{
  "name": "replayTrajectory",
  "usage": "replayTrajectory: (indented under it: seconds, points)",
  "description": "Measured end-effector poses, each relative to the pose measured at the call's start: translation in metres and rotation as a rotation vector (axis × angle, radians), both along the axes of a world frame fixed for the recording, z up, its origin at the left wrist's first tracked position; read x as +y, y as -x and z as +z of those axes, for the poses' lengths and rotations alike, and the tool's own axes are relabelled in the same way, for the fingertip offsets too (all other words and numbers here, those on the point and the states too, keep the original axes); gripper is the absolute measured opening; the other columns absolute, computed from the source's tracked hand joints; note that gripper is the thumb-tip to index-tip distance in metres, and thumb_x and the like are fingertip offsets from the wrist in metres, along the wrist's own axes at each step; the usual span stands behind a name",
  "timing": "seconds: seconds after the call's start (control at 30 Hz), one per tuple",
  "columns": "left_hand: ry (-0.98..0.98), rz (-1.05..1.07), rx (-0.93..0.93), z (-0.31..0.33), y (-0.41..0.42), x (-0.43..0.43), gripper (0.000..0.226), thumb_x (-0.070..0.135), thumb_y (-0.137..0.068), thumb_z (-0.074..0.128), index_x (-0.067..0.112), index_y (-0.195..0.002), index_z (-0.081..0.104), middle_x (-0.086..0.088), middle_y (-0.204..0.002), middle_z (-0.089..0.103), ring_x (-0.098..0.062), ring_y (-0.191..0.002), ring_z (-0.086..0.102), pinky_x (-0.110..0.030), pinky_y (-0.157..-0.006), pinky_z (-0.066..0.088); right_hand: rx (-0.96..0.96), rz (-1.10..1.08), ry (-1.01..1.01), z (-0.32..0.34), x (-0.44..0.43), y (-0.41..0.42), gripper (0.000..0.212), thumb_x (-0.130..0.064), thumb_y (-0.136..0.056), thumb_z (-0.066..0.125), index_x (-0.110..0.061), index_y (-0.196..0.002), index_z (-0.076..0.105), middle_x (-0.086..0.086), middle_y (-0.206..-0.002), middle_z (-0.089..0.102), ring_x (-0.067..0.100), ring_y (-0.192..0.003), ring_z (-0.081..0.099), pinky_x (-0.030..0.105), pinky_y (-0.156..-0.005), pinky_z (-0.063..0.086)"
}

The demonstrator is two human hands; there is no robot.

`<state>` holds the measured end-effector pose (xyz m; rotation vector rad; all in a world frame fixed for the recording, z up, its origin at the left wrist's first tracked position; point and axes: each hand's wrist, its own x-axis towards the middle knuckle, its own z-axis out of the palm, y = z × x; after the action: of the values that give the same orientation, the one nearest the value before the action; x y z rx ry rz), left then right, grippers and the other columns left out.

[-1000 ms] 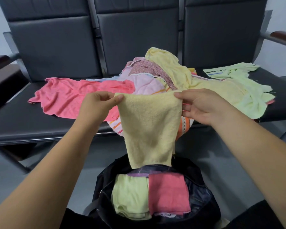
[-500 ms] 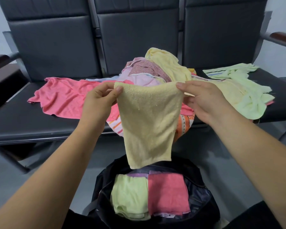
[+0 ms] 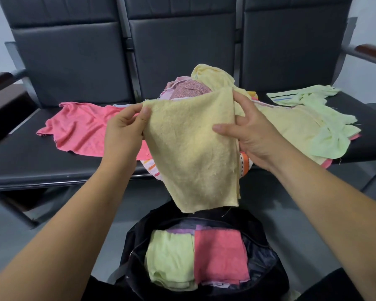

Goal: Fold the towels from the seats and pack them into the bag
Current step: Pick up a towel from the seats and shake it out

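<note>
Black padded seats [image 3: 78,61] carry loose towels (pink, green, yellow). Both hands, left hand [image 3: 122,129] and right hand [image 3: 251,132], pinch a folded yellow towel [image 3: 191,148] above the open black bag [image 3: 267,263].

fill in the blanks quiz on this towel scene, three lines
The left hand and right hand hold up the raised towel, whose colour is pale ____.
Inside the bag, the folded green towel lies to the ____ of the folded pink towel.
The bench behind the pile shows ____ black backrests.

Missing words: yellow; left; three
</note>
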<state>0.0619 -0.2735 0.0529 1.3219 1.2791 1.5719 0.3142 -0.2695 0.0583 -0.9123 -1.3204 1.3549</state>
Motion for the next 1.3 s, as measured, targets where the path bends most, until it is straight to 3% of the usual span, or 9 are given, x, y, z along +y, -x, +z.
replayTrajectory:
  seconds: [0.1,0.2,0.37,0.53,0.63,0.7,0.83,1.07,1.3]
  points:
    - [0.071,-0.222,-0.112,-0.001,0.002,0.004,0.043,0.014,-0.097,0.063,0.025,-0.138,0.060,-0.005,-0.120,0.073,-0.017,-0.111,0.068,-0.033,-0.095,0.052,-0.036,-0.027,0.002,-0.004,0.000,0.004,0.081,0.011,-0.083,0.072,-0.027,-0.149,0.043,0.015,-0.112,0.075,0.030,-0.106,0.072,0.043,-0.088,0.059]
    - [0.139,-0.445,0.037,-0.006,0.006,0.006,0.087,-0.004,-0.092,0.065,0.036,-0.158,0.026,-0.001,-0.138,0.063,-0.019,-0.127,0.060,-0.037,-0.107,0.047,0.098,-0.065,0.040,-0.001,0.001,0.004,0.074,0.012,-0.086,0.068,-0.023,-0.147,0.045,0.019,-0.118,0.072,0.032,-0.109,0.071,0.044,-0.086,0.060]
    - [0.173,-0.472,0.353,-0.010,0.002,0.003,0.082,0.025,-0.091,0.070,0.052,-0.153,0.025,0.009,-0.129,0.068,-0.018,-0.116,0.067,-0.045,-0.103,0.051,0.186,-0.183,0.100,-0.002,0.003,-0.001,0.065,0.013,-0.087,0.066,-0.030,-0.133,0.049,0.017,-0.110,0.073,0.028,-0.095,0.074,0.037,-0.070,0.060]
    - [0.160,-0.385,0.377,-0.014,-0.004,0.001,0.042,0.036,-0.090,0.064,0.048,-0.128,0.049,0.001,-0.074,0.054,-0.015,-0.069,0.051,-0.036,-0.076,0.047,-0.589,-0.273,-0.189,-0.008,0.007,-0.004,0.033,0.006,-0.091,0.060,-0.024,-0.092,0.074,-0.009,-0.089,0.072,-0.005,-0.080,0.063,0.017,-0.076,0.045]
    - [0.149,-0.416,0.415,-0.011,-0.012,-0.002,0.014,0.025,-0.098,0.066,0.027,-0.111,0.070,0.015,-0.081,0.067,0.001,-0.069,0.057,-0.017,-0.070,0.045,-0.645,-0.192,-0.110,-0.006,0.007,-0.001,0.029,-0.003,-0.092,0.061,-0.023,-0.081,0.079,-0.014,-0.092,0.074,-0.003,-0.095,0.065,0.010,-0.079,0.044]
    - [0.157,-0.423,0.579,-0.006,-0.012,-0.004,0.023,0.023,-0.087,0.078,0.026,-0.109,0.072,0.017,-0.094,0.069,0.009,-0.077,0.058,-0.010,-0.073,0.044,-0.640,-0.026,-0.078,-0.001,0.004,-0.004,0.009,-0.018,-0.086,0.077,-0.021,-0.094,0.080,-0.013,-0.102,0.074,-0.004,-0.101,0.065,0.009,-0.084,0.045]
    - [0.130,-0.407,0.772,-0.007,-0.012,-0.002,0.029,0.011,-0.082,0.081,0.030,-0.102,0.070,0.021,-0.088,0.065,0.014,-0.071,0.057,-0.008,-0.067,0.041,-1.154,0.002,-0.260,-0.007,0.009,-0.006,0.035,-0.025,-0.073,0.089,-0.019,-0.103,0.072,-0.005,-0.109,0.055,0.013,-0.104,0.055,0.023,-0.085,0.040]
    - [0.111,-0.368,0.606,-0.014,-0.009,0.006,0.010,0.018,-0.097,0.065,0.027,-0.095,0.067,0.018,-0.075,0.060,0.000,-0.073,0.053,-0.024,-0.074,0.042,-0.582,-0.071,-0.180,-0.016,0.014,-0.007,0.018,-0.015,-0.081,0.084,-0.027,-0.088,0.072,-0.022,-0.087,0.066,-0.009,-0.084,0.058,0.011,-0.078,0.041]
    - [0.319,-0.273,0.224,-0.018,-0.010,0.008,0.020,0.029,-0.080,0.078,0.024,-0.096,0.067,-0.001,-0.082,0.062,-0.014,-0.064,0.054,-0.027,-0.056,0.044,-0.162,-0.091,0.144,-0.019,0.014,-0.013,0.030,-0.005,-0.073,0.086,-0.021,-0.090,0.067,0.003,-0.097,0.069,0.014,-0.074,0.070,0.024,-0.055,0.054]
